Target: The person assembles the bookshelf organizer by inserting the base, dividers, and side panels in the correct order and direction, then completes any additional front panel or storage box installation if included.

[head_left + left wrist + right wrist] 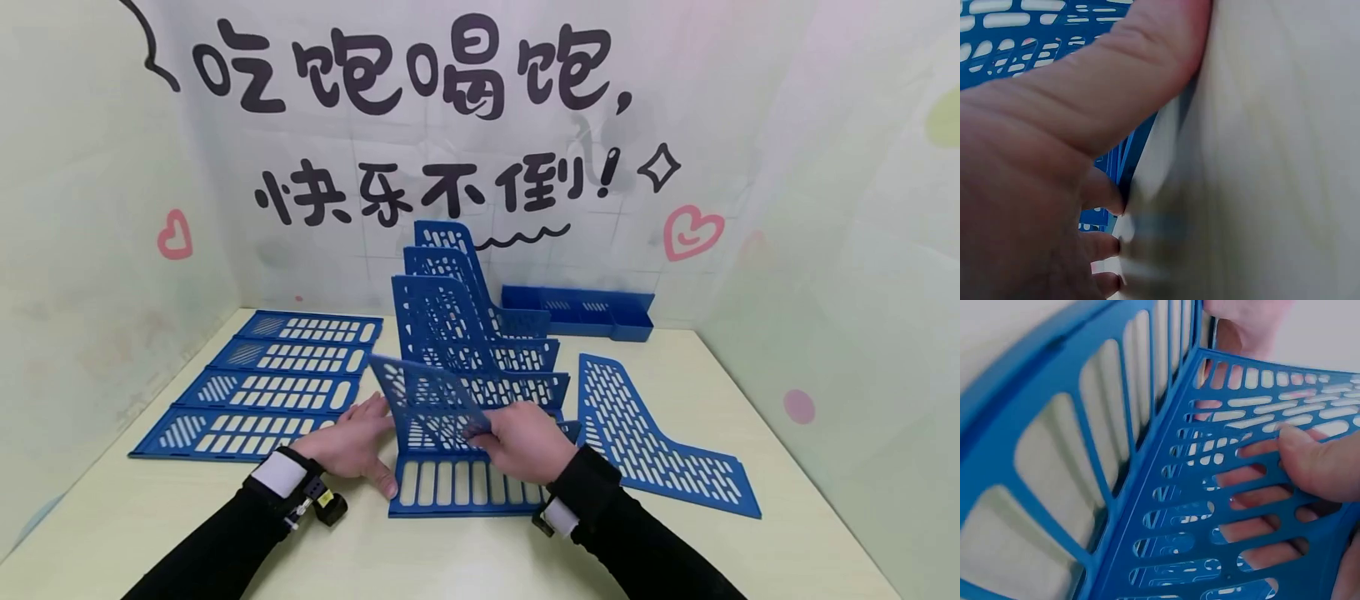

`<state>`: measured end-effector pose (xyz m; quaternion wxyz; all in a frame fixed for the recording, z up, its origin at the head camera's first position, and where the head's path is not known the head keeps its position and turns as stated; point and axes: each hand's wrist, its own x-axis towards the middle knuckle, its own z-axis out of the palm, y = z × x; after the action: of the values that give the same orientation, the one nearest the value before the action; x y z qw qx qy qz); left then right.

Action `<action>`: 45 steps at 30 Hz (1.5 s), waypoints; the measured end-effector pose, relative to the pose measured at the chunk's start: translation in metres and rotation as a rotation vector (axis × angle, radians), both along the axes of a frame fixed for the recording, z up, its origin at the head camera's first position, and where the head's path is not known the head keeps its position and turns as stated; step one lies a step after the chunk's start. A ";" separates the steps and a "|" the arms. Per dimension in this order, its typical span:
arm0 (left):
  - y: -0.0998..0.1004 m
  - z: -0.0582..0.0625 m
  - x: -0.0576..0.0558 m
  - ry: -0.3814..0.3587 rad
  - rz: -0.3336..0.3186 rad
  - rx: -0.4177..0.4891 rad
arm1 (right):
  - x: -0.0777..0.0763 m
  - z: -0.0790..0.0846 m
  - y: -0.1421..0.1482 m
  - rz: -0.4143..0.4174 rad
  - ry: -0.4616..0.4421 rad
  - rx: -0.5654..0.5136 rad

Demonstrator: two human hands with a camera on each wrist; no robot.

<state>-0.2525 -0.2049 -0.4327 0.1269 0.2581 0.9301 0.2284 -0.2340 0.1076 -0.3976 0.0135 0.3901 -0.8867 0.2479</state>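
A blue plastic file rack stands mid-table in the head view, with several upright perforated dividers (435,312) one behind another on a slotted base (472,510). My right hand (528,442) grips the foremost divider panel (427,387) at its low front part. In the right wrist view the thumb lies on the near face and the fingers show through the slots behind. That panel leans to the left, its bottom edge along the base. My left hand (352,446) rests on the table with fingers spread, the thumb against the base's left front corner.
Flat blue slotted panels (262,421) lie joined in a row at the left, partly under my left hand. On the right lies a loose L-shaped perforated panel (660,454). A blue compartment tray (577,315) stands at the back wall (750,150).
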 end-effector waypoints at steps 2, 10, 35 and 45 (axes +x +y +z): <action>0.001 -0.001 -0.001 -0.006 -0.002 0.009 | 0.000 -0.002 -0.001 -0.021 -0.014 -0.010; 0.005 -0.006 0.000 -0.053 0.001 0.061 | 0.001 -0.010 0.006 -0.128 -0.031 0.003; -0.009 -0.001 0.001 -0.037 0.084 0.094 | -0.021 -0.007 0.002 -0.205 0.215 0.053; -0.008 -0.001 -0.002 -0.025 0.057 0.092 | -0.014 -0.017 0.144 -0.606 0.157 0.034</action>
<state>-0.2542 -0.2127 -0.4335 0.1200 0.2340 0.9240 0.2776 -0.2480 0.2518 -0.4148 0.1486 0.1259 -0.9629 0.1870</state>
